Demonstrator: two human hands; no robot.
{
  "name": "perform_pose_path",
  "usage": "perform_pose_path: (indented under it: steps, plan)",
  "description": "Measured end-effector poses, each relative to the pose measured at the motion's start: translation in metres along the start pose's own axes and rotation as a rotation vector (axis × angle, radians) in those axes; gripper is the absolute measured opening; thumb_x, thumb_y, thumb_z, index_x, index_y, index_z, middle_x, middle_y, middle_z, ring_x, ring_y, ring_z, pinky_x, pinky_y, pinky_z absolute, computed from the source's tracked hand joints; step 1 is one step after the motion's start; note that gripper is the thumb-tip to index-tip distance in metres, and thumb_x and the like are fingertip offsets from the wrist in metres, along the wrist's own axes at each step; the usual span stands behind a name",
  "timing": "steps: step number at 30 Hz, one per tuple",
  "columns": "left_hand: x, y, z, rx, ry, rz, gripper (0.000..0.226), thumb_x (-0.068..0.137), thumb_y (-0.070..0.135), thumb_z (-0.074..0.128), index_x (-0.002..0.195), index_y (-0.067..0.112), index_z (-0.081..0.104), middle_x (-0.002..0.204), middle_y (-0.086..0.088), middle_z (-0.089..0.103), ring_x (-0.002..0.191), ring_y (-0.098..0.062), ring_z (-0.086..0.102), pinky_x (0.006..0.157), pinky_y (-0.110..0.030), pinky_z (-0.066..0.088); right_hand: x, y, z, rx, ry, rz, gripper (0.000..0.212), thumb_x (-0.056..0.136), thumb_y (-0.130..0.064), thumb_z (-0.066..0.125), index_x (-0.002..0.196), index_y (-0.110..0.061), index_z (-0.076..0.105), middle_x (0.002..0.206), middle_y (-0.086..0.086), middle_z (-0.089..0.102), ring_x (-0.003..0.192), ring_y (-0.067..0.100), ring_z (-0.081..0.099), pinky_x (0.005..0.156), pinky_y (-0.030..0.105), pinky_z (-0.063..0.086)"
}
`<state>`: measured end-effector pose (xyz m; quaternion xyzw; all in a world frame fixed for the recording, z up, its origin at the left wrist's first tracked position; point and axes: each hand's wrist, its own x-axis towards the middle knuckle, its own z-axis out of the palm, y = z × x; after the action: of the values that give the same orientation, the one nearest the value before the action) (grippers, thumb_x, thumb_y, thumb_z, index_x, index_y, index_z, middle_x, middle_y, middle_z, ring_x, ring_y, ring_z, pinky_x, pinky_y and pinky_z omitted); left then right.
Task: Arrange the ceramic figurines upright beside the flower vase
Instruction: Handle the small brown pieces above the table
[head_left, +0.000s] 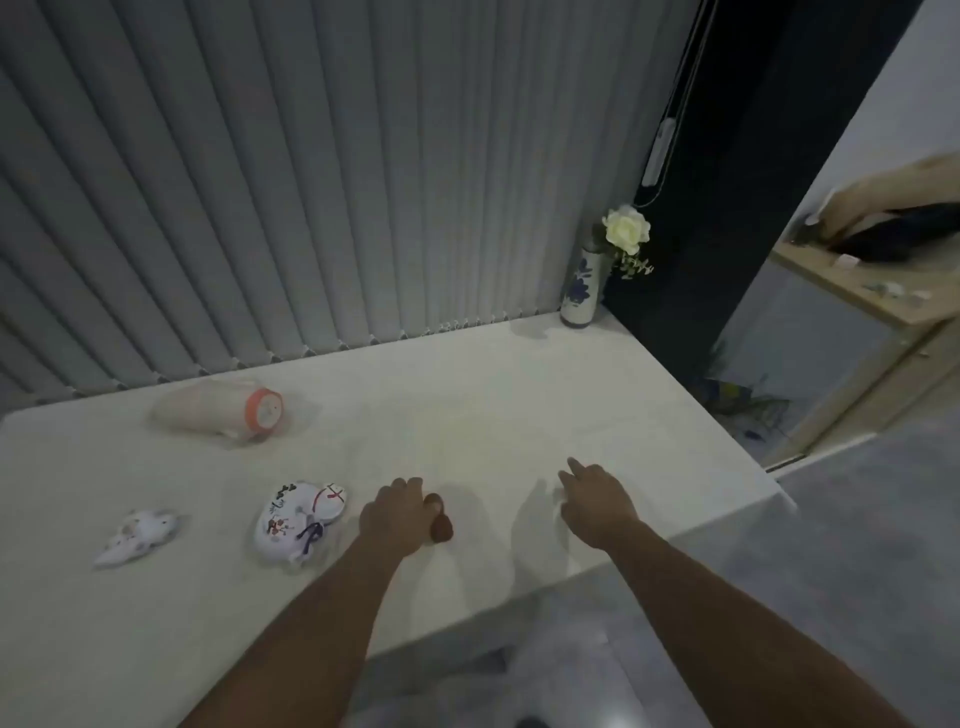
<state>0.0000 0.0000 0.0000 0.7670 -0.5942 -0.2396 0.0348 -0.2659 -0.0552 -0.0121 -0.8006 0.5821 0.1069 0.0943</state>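
A white vase with blue flowers (581, 288) holds a white rose at the table's far right corner. Three figurines lie on their sides on the white table (519, 395): a pale one with an orange base (223, 410) at the back left, a white painted cat (301, 519) near the middle, and a small white one (137, 535) at the left. My left hand (395, 514) is closed over a small brown figurine (440, 522) just right of the cat. My right hand (595, 499) hovers over the table near its front right edge, fingers loosely spread and holding nothing.
Grey vertical blinds (311, 182) hang behind the table. A dark pillar (727, 208) stands right of the vase. Beyond it is a wooden cabinet (857, 312) with dark items on top. The table's front edge runs diagonally under my forearms.
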Motion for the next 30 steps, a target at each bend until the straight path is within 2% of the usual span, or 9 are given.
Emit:
perform_pose_path:
  steps: [8, 12, 14, 16, 19, 21, 23, 26, 30]
  plan:
    - [0.019, 0.000, 0.030, -0.224, -0.010, -0.127, 0.041, 0.095, 0.036, 0.046, 0.125, 0.008, 0.052, 0.124, -0.018, 0.058, 0.118, -0.034, 0.053, 0.100, -0.041, 0.043, 0.019, 0.044, 0.007, 0.030, 0.032, -0.011, 0.043, 0.094, -0.014, 0.040, 0.135, -0.018, 0.049, 0.157, 0.007, 0.030, 0.136, 0.029, 0.036, 0.110, 0.036, 0.031]
    - [0.055, -0.042, 0.083, -0.378, -0.017, -0.181, 0.035, 0.076, 0.055, 0.045, 0.091, 0.026, 0.059, 0.088, -0.007, 0.071, 0.084, -0.027, 0.068, 0.083, -0.045, 0.055, 0.028, 0.062, 0.015, 0.044, 0.077, -0.090, 0.039, 0.092, -0.014, 0.044, 0.128, -0.023, 0.057, 0.142, 0.003, 0.051, 0.122, 0.029, 0.048, 0.097, 0.033, 0.038]
    - [0.069, -0.058, 0.105, -0.457, -0.011, -0.189, 0.034, 0.071, 0.055, 0.045, 0.086, 0.026, 0.057, 0.078, -0.003, 0.072, 0.077, -0.024, 0.069, 0.079, -0.045, 0.057, 0.033, 0.067, 0.018, 0.049, 0.117, -0.130, 0.031, 0.091, -0.016, 0.048, 0.116, -0.025, 0.063, 0.125, 0.001, 0.061, 0.110, 0.027, 0.053, 0.086, 0.031, 0.039]
    - [0.069, -0.058, 0.108, -0.537, 0.005, -0.189, 0.034, 0.069, 0.053, 0.050, 0.086, 0.025, 0.058, 0.075, -0.004, 0.072, 0.075, -0.026, 0.070, 0.078, -0.048, 0.058, 0.037, 0.070, 0.020, 0.049, 0.144, -0.164, 0.025, 0.089, -0.016, 0.050, 0.108, -0.023, 0.066, 0.114, 0.001, 0.064, 0.103, 0.027, 0.055, 0.080, 0.031, 0.036]
    - [0.055, -0.036, 0.090, -0.603, 0.019, -0.215, 0.029, 0.071, 0.042, 0.059, 0.089, 0.019, 0.061, 0.074, -0.009, 0.073, 0.074, -0.029, 0.070, 0.079, -0.050, 0.057, 0.042, 0.073, 0.019, 0.060, 0.142, -0.193, 0.023, 0.089, -0.018, 0.051, 0.108, -0.018, 0.064, 0.113, 0.002, 0.065, 0.107, 0.028, 0.055, 0.086, 0.034, 0.038]
    - [0.025, 0.007, 0.053, -0.613, 0.065, -0.212, 0.024, 0.082, 0.021, 0.064, 0.103, 0.010, 0.062, 0.077, -0.011, 0.073, 0.076, -0.029, 0.070, 0.081, -0.043, 0.056, 0.044, 0.075, 0.014, 0.071, 0.091, -0.188, 0.022, 0.091, -0.025, 0.051, 0.107, -0.016, 0.062, 0.113, 0.003, 0.065, 0.108, 0.027, 0.053, 0.087, 0.034, 0.037]
    - [0.015, 0.025, 0.043, -0.589, 0.082, -0.205, 0.029, 0.088, 0.007, 0.060, 0.117, 0.003, 0.058, 0.083, -0.015, 0.070, 0.074, -0.025, 0.064, 0.077, -0.031, 0.048, 0.044, 0.076, 0.008, 0.122, 0.001, -0.176, 0.021, 0.091, -0.032, 0.054, 0.104, -0.016, 0.058, 0.107, 0.006, 0.066, 0.102, 0.028, 0.055, 0.078, 0.035, 0.038]
    - [0.015, 0.029, 0.046, -0.553, 0.107, -0.224, 0.033, 0.087, 0.011, 0.062, 0.119, 0.006, 0.058, 0.086, -0.013, 0.072, 0.076, -0.022, 0.065, 0.079, -0.031, 0.050, 0.041, 0.079, 0.005, 0.330, -0.135, -0.119, 0.022, 0.088, -0.036, 0.060, 0.092, -0.019, 0.048, 0.089, 0.005, 0.064, 0.085, 0.027, 0.057, 0.063, 0.033, 0.037]
    - [0.019, 0.025, 0.051, -0.530, 0.115, -0.254, 0.023, 0.084, 0.017, 0.061, 0.107, 0.015, 0.060, 0.078, -0.010, 0.074, 0.076, -0.026, 0.070, 0.079, -0.037, 0.056, 0.040, 0.077, 0.009, 0.461, -0.165, -0.030, 0.024, 0.082, -0.036, 0.065, 0.091, -0.022, 0.048, 0.076, -0.004, 0.066, 0.081, 0.023, 0.062, 0.060, 0.031, 0.039]
